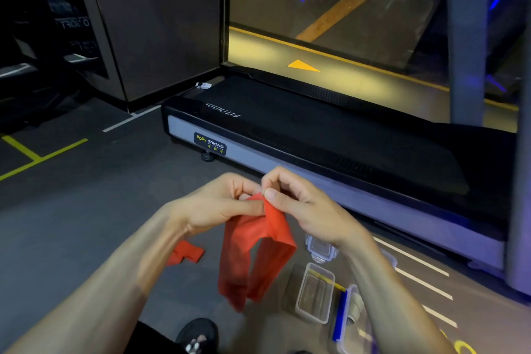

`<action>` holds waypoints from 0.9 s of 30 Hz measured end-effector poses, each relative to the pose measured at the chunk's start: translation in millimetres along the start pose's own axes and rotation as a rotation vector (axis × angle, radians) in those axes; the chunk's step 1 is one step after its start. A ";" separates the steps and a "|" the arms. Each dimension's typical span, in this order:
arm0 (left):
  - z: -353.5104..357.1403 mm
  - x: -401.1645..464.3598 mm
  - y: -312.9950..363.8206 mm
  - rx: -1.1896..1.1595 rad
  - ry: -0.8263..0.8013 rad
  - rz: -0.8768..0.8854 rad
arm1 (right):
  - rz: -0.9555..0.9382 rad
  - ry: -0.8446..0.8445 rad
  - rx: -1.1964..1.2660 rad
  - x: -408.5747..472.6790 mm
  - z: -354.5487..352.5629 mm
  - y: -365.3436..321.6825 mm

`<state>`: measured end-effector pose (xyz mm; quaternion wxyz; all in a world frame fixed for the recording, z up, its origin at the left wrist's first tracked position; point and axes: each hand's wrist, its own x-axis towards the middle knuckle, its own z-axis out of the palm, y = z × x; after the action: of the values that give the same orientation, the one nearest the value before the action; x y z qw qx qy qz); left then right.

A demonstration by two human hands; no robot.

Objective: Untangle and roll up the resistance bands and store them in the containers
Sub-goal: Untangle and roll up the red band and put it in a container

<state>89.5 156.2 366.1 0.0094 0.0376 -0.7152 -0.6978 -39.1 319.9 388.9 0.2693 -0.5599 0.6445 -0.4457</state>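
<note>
The thumb and forefinger of the left hand (222,204) and those of the right hand (290,195) pinched the top fold of a thin, flat red rubber resistance band (255,253), held in the air above the dark floor, in front of the black treadmill base (316,135). The rest of the band hung below the fingers in two limp loops. To roll it well, I judged the loops should first be laid flat on each other, edges matched, then wound tightly from the pinched end. A second red band (186,253), folded, lay on the floor nearer than the treadmill. Clear plastic containers (314,293) stood there too, partly hidden by the right forearm; their contents were hard to make out.
</note>
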 end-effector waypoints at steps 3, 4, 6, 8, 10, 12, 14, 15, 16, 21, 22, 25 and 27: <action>-1.7 0.8 -0.7 -0.012 -0.007 -0.020 | -0.019 0.059 0.189 0.1 -3.4 -0.5; -3.0 0.6 -0.6 -0.016 -0.020 -0.036 | -0.022 0.088 0.264 -0.1 -5.5 -0.5; -5.0 -1.9 -0.1 0.022 -0.057 -0.063 | -0.020 0.148 0.380 -1.4 -11.5 -0.3; -6.6 -3.4 -1.4 0.102 -0.077 -0.084 | -0.015 0.190 0.420 -3.4 -18.2 -0.2; -6.2 -4.7 -1.7 0.134 -0.074 -0.108 | -0.005 0.215 0.413 -5.4 -23.7 0.5; -5.9 -4.6 -1.1 0.155 -0.044 -0.104 | 0.007 0.230 0.402 -7.7 -27.2 1.4; -5.4 -4.2 0.7 0.187 -0.004 -0.086 | 0.016 0.234 0.400 -8.9 -28.8 2.0; -5.1 -4.3 1.4 0.203 0.014 -0.076 | 0.019 0.232 0.401 -9.2 -29.1 1.8; -4.9 -3.8 1.5 0.217 0.029 -0.065 | 0.021 0.229 0.403 -9.2 -29.1 1.6; -4.7 -3.7 1.1 0.215 0.069 -0.049 | 0.034 0.226 0.414 -11.2 -30.5 0.8; -5.8 -3.9 0.8 0.197 0.054 -0.048 | 0.034 0.227 0.416 -11.2 -30.9 0.7; -7.2 -6.2 0.5 0.124 -0.060 -0.043 | 0.035 0.243 0.430 -11.1 -31.6 -0.6; -6.3 -6.4 -0.8 0.051 -0.097 -0.060 | 0.037 0.255 0.429 -10.8 -31.0 -1.7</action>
<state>96.3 150.3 365.7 -0.0471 0.0253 -0.7310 -0.6803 -62.1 338.8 403.0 0.3068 -0.4173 0.5742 -0.6341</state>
